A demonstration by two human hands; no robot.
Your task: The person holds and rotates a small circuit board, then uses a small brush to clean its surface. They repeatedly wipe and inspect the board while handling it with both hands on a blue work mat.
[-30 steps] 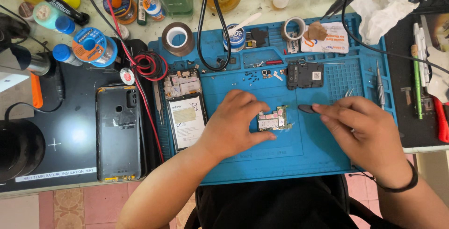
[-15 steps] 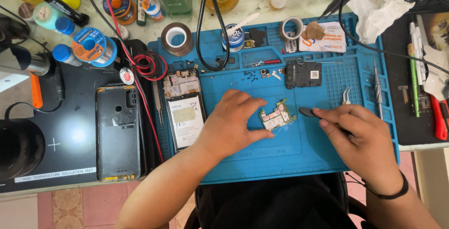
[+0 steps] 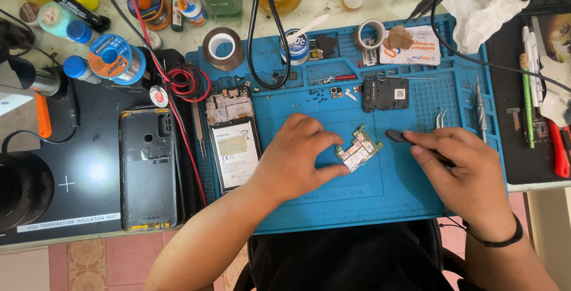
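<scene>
Blue silicone repair mat (image 3: 369, 196) covers the middle of a cluttered workbench, seen from above. At the mat's centre sits a small green circuit board (image 3: 357, 148), tilted at an angle. The left hand (image 3: 294, 160) is curled over the mat just left of the board, fingers bent and drawn together, with thumb and fingertips pinching the board's near left edge. The right hand (image 3: 467, 172) rests on the mat to the right of the board, loosely closed around a slim black tool (image 3: 397, 136); the tool's rounded tip lies just beside the board's right corner, whether touching it or not cannot be told. A black band circles the right wrist.

Left of the board, at the mat's left edge, lies an opened phone body (image 3: 233, 139) with its battery exposed. Beyond the mat's left edge, on a black heat-resistant pad, lies a dark phone back cover (image 3: 147, 169). Behind the board, toward the mat's far side, sits a black square component (image 3: 385, 93), and silver tweezers (image 3: 440, 118) lie just right of it. A roll of brown tape (image 3: 223, 47) stands at the mat's far left corner.
</scene>
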